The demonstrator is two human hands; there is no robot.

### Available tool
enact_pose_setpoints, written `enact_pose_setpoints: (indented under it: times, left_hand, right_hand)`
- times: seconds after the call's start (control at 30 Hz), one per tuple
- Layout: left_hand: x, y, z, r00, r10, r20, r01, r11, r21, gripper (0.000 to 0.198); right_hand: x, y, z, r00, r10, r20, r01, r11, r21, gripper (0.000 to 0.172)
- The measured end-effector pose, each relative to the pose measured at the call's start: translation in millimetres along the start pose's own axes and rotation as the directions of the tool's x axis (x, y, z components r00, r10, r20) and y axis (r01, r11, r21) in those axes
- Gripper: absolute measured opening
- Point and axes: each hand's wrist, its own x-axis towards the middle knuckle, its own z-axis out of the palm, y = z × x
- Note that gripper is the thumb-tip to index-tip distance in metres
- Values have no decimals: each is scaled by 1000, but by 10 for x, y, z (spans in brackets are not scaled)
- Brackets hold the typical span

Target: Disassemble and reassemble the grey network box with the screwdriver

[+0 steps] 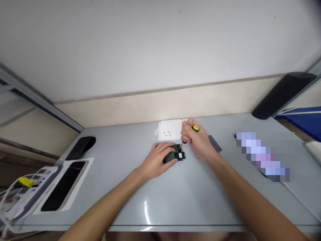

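A small black device with an exposed green circuit board [173,155] lies on the grey table; its exact kind is unclear, and my fingers cover part of it. My left hand [158,158] grips it from the left, fingers over the top and thumb along the near side. In my right hand [197,137] is a screwdriver [196,128] with a yellow-capped handle, its fingers wrapped round it. The metal shaft slants down to the left, and the tip meets the device near the board. Behind it, several tiny dark screws [166,135] rest on white paper [173,126].
A dark flat piece [215,144] lies beyond my right wrist. Further right are a blurred-out phone-like item [262,157] and a black cylinder [283,95]. At left are a black phone [65,185], a dark object [80,147] and a power strip [37,190] with cables.
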Motion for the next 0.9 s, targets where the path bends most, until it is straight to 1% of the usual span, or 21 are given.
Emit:
enact_pose_setpoints:
  times: [0.07, 0.17, 0.23, 0.27, 0.33, 0.4, 0.47, 0.57, 0.63, 0.73, 0.9]
  left_hand:
    - [2, 0, -1, 1000, 3, -2, -3, 1000, -4, 16]
    - [4, 4, -8, 1000, -3, 3, 3, 1000, 1, 16]
    - [4, 5, -13, 1000, 6, 4, -6, 1000, 5, 16]
    - [3, 5, -15, 1000, 15, 4, -15, 1000, 6, 17]
    - [1, 2, -15, 1000, 28, 2, -28, 1000, 6, 18]
    - [1, 1, -12, 1000, 30, -1, -30, 999, 9, 18]
    - [3, 2, -10, 1000, 23, -1, -23, 1000, 13, 18]
    - [7, 7, -8, 1000, 7, 6, -7, 1000, 9, 18]
    - [10, 9, -8, 1000, 2, 8, -2, 1000, 5, 18]
    - [14, 11, -12, 1000, 8, 4, -8, 1000, -5, 18]
    - [22, 26, -30, 1000, 0, 5, 0, 1000, -19, 16]
  right_hand:
    - [17, 4, -8, 1000, -7, 26, 6, 999, 42, 53]
    - [43, -4, -39, 997, 19, 74, -30, 989, 145, 37]
    - [54, -10, -57, 997, 38, 73, -51, 982, 184, 30]
    - [56, -11, -61, 997, 45, 68, -57, 981, 187, 28]
    - [53, -12, -62, 997, 51, 60, -60, 985, 163, 28]
    - [39, -12, -51, 998, 39, 53, -46, 992, 120, 32]
    - [19, -12, -35, 999, 24, 44, -28, 996, 88, 40]
    - [-9, -5, -9, 999, 36, 33, -38, 998, 58, 56]
    - [-20, 5, 4, 999, 34, 42, -35, 999, 26, 60]
    - [-21, 7, 10, 998, -5, 66, 4, 1000, 18, 55]
    - [16, -23, -22, 995, 7, 97, -23, 986, 166, 37]
